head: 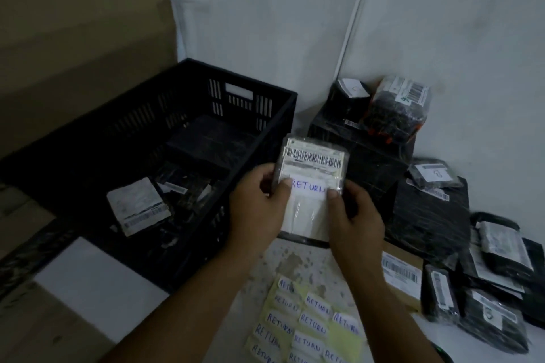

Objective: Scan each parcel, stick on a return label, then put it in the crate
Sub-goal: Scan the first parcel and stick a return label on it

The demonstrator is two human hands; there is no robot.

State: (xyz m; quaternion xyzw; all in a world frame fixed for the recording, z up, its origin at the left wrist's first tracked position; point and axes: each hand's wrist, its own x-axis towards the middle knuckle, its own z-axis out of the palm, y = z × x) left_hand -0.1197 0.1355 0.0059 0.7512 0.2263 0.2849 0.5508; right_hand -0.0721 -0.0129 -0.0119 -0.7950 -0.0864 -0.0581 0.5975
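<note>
Parcel held up between both hands, just right of the black crate. Left hand and right hand gripping its sides, thumbs pressing a "RETURN" label onto its front. Label sheet below on the tabletop; more parcels piled right.

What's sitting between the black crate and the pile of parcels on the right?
In the head view, the parcel with its RETURN label, held by both hands.

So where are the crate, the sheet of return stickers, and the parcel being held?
crate point(253, 84): head view, far rim.
sheet of return stickers point(312, 327): head view, its middle.
parcel point(314, 156): head view, barcode label.
</note>
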